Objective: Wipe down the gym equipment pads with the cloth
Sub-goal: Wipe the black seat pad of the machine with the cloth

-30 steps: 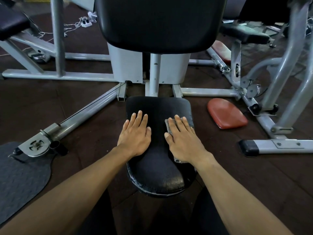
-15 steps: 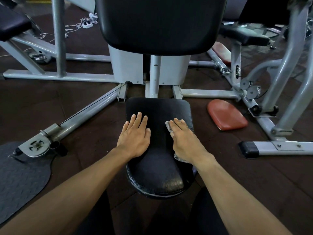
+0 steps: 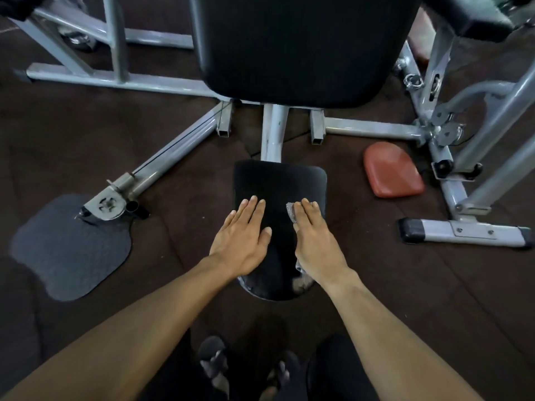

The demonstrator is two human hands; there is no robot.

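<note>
A black seat pad (image 3: 278, 183) of a gym machine lies low in front of me, below a large black back pad (image 3: 301, 44). My left hand (image 3: 241, 241) rests flat on the seat pad's left side, fingers apart, with nothing in it. My right hand (image 3: 315, 241) presses a grey cloth (image 3: 290, 213) flat against the pad's right side. Only the cloth's edges show past the fingertips and under the wrist.
Grey steel frame bars (image 3: 173, 146) spread over the dark floor on both sides. A red pad (image 3: 390, 170) lies on the floor at the right. A grey rubber mat (image 3: 69, 247) sits at the left. My feet in sandals (image 3: 246, 371) stand below the seat.
The view has tilted downward and pulled back, showing my feet. My right hand with the cloth has slid slightly toward the pad's right edge. My left hand stays flat in place.
</note>
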